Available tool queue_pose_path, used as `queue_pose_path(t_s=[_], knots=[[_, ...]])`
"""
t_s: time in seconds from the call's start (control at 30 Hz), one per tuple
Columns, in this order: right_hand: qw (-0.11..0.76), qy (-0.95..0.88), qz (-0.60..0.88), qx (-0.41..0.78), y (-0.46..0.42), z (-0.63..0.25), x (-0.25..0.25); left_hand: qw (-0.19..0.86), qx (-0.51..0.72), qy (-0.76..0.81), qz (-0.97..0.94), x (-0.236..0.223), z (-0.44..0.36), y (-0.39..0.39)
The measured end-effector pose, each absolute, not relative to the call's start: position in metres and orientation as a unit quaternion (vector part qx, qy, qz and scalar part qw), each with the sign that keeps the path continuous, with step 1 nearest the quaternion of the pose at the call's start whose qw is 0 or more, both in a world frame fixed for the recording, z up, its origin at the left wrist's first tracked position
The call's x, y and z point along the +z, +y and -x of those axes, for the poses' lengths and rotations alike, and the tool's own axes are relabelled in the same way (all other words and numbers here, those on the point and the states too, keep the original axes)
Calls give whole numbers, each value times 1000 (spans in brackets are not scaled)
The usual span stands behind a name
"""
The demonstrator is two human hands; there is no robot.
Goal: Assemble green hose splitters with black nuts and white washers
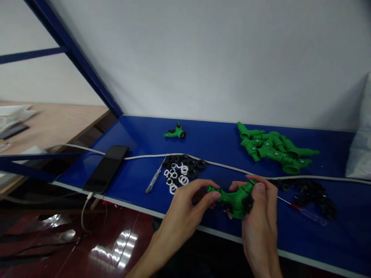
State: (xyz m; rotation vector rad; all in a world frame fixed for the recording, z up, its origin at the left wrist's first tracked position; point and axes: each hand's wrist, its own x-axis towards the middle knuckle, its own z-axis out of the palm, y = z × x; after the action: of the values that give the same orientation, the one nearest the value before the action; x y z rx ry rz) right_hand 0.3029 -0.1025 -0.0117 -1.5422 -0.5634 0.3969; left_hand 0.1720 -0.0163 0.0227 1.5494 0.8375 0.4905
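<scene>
Above the front edge of the blue worktop (pixel 142 135), a green connector (pixel 236 202) lay crosswise between nearly closed hands, the left hand (pixel 189 204) pinching its left end, the right hand (pixel 262 210) apparently wrapping its right branch.

The green fitting (pixel 237 201) looks like smooth plastic

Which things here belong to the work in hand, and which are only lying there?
Likely belongs:
green fitting in left hand and right hand
piled green fittings
lone green fitting
white rings
black rings
black parts
screwdriver
second screwdriver

Likely lying about:
phone
white cable
</scene>
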Motion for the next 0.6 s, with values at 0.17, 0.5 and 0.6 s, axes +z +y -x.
queue_pose_path(t_s=[0.17,0.5,0.6], knots=[[601,-372,679,201,-117,-301,-11,543,238,375,-713,28,-162,0],[556,-417,679,236,-96,-298,-21,430,243,372,-786,29,-140,32],[600,-362,655,283,-95,-298,-20,293,236,391,-840,23,-126,46]])
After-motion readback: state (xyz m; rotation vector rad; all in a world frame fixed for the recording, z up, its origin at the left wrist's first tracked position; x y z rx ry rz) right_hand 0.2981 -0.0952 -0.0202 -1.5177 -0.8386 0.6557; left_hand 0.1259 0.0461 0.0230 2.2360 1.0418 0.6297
